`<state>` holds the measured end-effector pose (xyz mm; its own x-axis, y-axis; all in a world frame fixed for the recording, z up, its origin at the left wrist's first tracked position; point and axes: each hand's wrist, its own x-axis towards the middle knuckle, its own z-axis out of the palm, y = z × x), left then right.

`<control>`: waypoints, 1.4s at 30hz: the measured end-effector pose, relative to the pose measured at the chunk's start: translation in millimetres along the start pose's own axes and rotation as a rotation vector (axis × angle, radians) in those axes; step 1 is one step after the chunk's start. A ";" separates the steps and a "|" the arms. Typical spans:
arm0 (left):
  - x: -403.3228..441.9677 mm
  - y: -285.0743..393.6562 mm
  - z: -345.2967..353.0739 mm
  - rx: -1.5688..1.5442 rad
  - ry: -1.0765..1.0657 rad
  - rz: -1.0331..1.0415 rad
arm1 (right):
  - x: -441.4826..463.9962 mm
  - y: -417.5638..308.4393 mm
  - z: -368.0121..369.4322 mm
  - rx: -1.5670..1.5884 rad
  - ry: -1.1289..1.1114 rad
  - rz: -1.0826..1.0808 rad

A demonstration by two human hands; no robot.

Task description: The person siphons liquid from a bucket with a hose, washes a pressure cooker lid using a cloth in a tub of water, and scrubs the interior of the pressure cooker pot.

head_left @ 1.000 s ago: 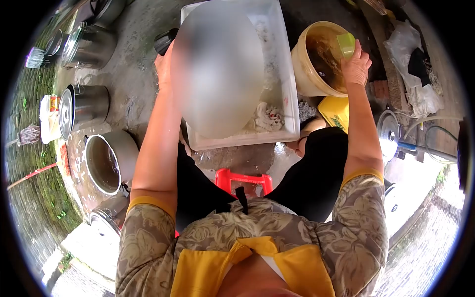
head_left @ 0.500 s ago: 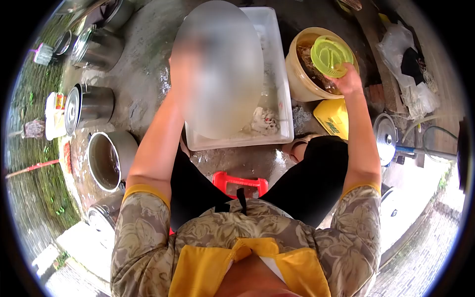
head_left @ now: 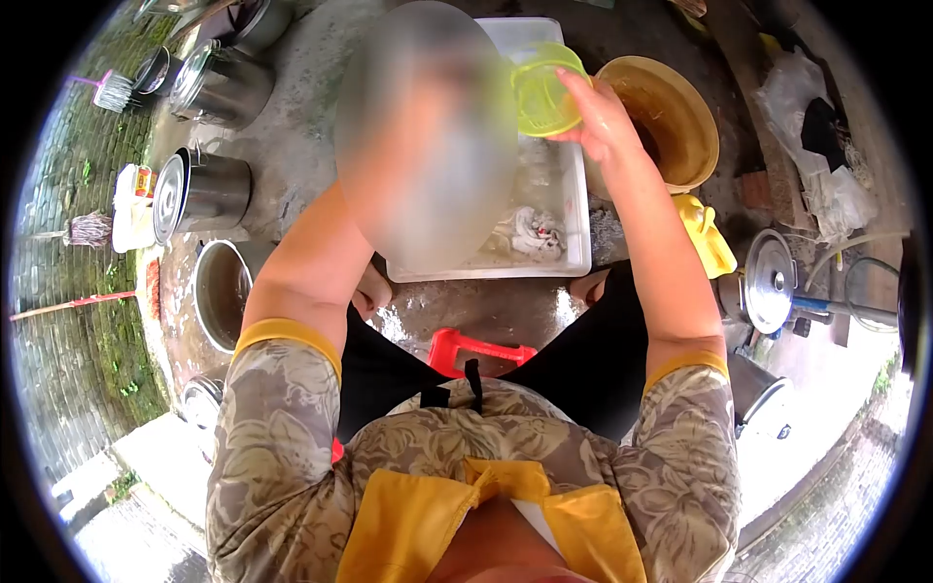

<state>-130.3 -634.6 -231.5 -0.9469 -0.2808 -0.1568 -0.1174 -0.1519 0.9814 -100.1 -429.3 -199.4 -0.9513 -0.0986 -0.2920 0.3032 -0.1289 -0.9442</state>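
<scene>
A shallow, round container (head_left: 540,97) of yellow-green plastic is observed. The plastic appears translucent; the rim is smooth and curved, and lighter and darker bands are seen across the face turned to the camera. The left edge of the container is met by the blurred oval patch, so its full outline on that side cannot be told. Whether any liquid is contained cannot be told.

The container is held up over the white tub (head_left: 577,199), to the left of the beige bucket (head_left: 688,92). It is gripped at its right side by the right hand (head_left: 603,121). The fingers are partly curled and closed about the edge: one digit is laid across the near face, and another is seen at the lower edge. The remaining fingers are partly hidden.

The left hand (head_left: 439,112) is covered by the blur over the left part of the tub. Only skin tone is made out; how far its fingers are spread, and whether anything is held, cannot be told.

In the tub, a bunched white cloth (head_left: 535,233) with small red marks is seen in the near right corner, well apart from both hands. A yellow jug (head_left: 707,236) is noted near the bucket, beyond the right forearm.
</scene>
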 end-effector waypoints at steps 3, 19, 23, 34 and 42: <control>-9.6 24.3 -10.9 -0.061 -0.056 -0.065 | 10.2 29.0 -34.1 0.057 0.060 0.051; -14.6 16.1 -28.8 0.008 -0.133 -0.090 | -16.8 -5.7 -5.9 -0.199 0.109 -0.098; -34.0 3.7 -34.2 0.051 -0.231 -0.057 | 5.8 -3.1 -13.5 -0.854 0.456 -0.543; -46.3 -10.2 -7.4 0.175 -0.371 -0.052 | -22.3 -23.8 10.7 -0.960 0.307 -1.037; -43.0 -1.7 -8.4 0.349 -0.628 -0.003 | 15.0 11.8 -44.5 -0.377 0.168 -0.661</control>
<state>-86.9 -630.2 -227.4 -0.9274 0.3338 -0.1688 -0.1094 0.1895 0.9758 -113.2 -388.4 -221.7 -0.9326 0.0368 0.3590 -0.3407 0.2381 -0.9095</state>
